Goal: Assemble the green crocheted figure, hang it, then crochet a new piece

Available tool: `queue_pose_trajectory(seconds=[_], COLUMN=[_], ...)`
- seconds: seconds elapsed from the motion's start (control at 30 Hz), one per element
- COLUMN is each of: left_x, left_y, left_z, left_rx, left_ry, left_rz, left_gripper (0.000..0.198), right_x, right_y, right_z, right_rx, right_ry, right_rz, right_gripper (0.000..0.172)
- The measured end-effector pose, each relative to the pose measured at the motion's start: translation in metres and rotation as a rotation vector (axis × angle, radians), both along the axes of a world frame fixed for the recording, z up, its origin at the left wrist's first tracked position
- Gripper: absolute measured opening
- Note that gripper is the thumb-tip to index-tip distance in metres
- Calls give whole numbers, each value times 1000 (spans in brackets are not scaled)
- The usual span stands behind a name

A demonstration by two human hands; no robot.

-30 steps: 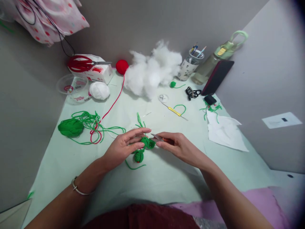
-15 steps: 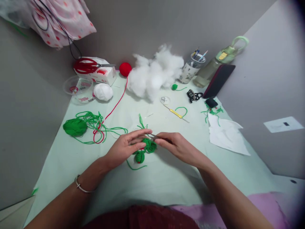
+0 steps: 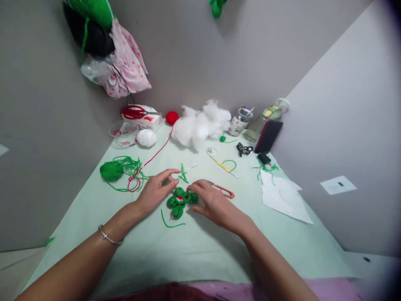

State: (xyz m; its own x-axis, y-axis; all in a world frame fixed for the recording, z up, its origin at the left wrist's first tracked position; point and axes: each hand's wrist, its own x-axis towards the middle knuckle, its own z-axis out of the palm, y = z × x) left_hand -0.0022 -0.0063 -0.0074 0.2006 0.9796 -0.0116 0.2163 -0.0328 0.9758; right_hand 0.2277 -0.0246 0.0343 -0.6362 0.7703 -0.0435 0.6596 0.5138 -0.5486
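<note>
A bumpy green crocheted piece with red-and-white patches (image 3: 179,200) lies near the middle of the pale-green-covered bench (image 3: 147,255), between the two hands. The left hand (image 3: 164,184) has fingers and thumb apart beside it; the right hand (image 3: 203,200) is parted around its right lobe. Slim orange-handled snips (image 3: 227,192) lie just beyond the right knuckles, partly hidden. Tangled green yarn (image 3: 112,171) spreads from the left edge towards the left hand; fluffy white stuffing (image 3: 199,129) crowds the far edge; a creased white sheet (image 3: 283,198) lies along the right edge.
</note>
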Motion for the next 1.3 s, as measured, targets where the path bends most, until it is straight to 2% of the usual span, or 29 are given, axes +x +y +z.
queue_pose_trajectory(seconds=[0.03,0.1,0.2,0.33,0.43,0.53,0.67,0.8,0.93,1.07,1.17,1.3], left_x=[0,2,10,22,26,25,17,-1,-20,-31,-30,-26], left_y=[-1,-2,-5,-12,-21,-34,-53,-62,-52,-36,-32,-37], left_z=[2,9,21,46,66,83,99,105,101,101,104,103], left_rx=[-2,0,-1,-20,-13,0,51,80,165,227,192,141], left_ry=[4,-31,-134,-247,-271,-280,-315,-390,-480,-623,-696,-718], left_rz=[20,43,-45,-301,-413,-432,-385,-346,-234,-84,-124,-198], left_gripper=[35,33,39,51,46,40,38,50,50,56,61,40], right_x=[-5,-11,-9,-7,-12,-21,-34,-44,-54,-70,-85,-97], right_y=[0,2,6,6,3,0,0,5,15,23,26,28], right_z=[-2,-4,4,37,66,88,113,139,158,160,159,155], right_rx=[-14,-70,-76,-131,-157,-151,-161,-161,-164,-193,-216,-221], right_ry=[42,175,297,538,704,844,966,1020,1017,971,945,955], right_rz=[5,-79,-142,-163,-191,-224,-251,-243,-211,-183,-167,-172], right_gripper=[35,18,13,17,23,27,31,31,32,32,32,31])
